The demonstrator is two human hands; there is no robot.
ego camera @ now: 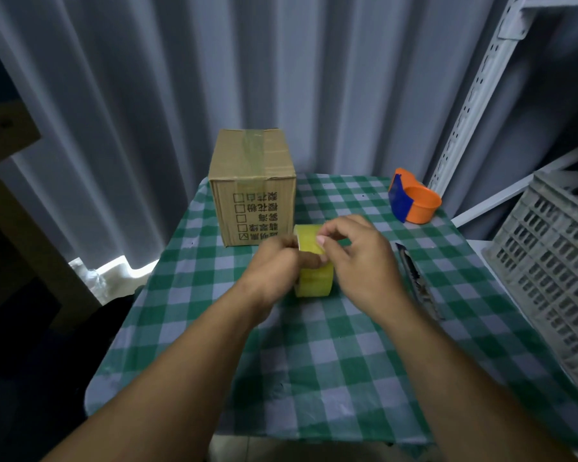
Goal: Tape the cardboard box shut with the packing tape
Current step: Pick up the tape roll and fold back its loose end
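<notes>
A small brown cardboard box [252, 185] stands at the far left of the table, flaps down, with a strip of greenish tape along its top seam and printed characters on its near side. In front of it I hold a yellowish roll of packing tape [314, 281] above the checked cloth. My left hand [276, 265] grips the roll from the left. My right hand [361, 258] is over its right side, thumb and forefinger pinching at the top of the roll's outer face.
The table wears a green and white checked cloth [281, 378]. An orange and blue tape dispenser [412, 201] sits at the far right. A dark utility knife [417, 278] lies right of my hands. A grey plastic crate [554, 261] and a metal shelf frame [471, 105] stand on the right.
</notes>
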